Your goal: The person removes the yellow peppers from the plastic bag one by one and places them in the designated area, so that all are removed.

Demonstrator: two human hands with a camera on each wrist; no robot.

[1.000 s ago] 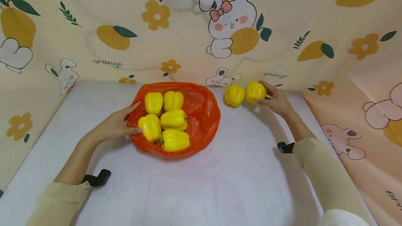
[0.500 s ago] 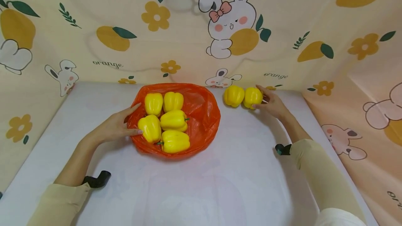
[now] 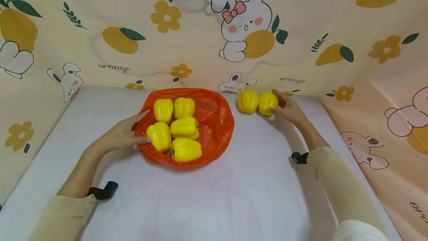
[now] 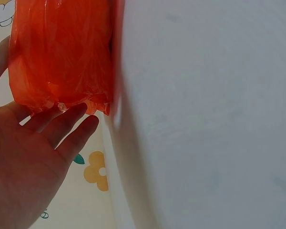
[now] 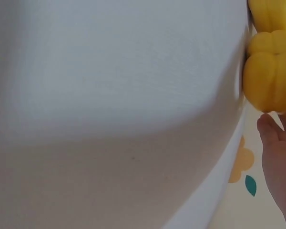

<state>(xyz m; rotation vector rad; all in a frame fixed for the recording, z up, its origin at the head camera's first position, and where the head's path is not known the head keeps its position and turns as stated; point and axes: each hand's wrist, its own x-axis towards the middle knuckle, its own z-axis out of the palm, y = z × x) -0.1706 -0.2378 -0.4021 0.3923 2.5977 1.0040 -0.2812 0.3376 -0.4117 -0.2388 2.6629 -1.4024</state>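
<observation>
Five-sided clusters aside, several yellow bell peppers (image 3: 185, 150) lie inside a red plastic bag (image 3: 215, 137) whose mouth is spread wide. My left hand (image 3: 117, 134) rests against the bag's left side, thumb and forefinger spread along its rim. In the left wrist view, the fairly straight fingers (image 4: 69, 129) touch the bag's outside. At the back right, my right hand (image 3: 290, 110) holds a yellow bell pepper (image 3: 267, 101) from its right side, thumb at the front. Another yellow bell pepper (image 3: 248, 102) stands close beside it on the left. The right wrist view shows fingertips (image 5: 264, 121) at the held pepper's end.
Everything stands on a white table (image 3: 200, 203). A patterned cloth (image 3: 197, 47) with rabbits and fruit rises right behind the bag and peppers, and along both sides. Black wrist mounts (image 3: 104, 190) stick out near both cuffs.
My right hand has brought its bell pepper a little left and toward me, down beside the other one; in the last half second it barely moves. The left hand and bag stay put.
</observation>
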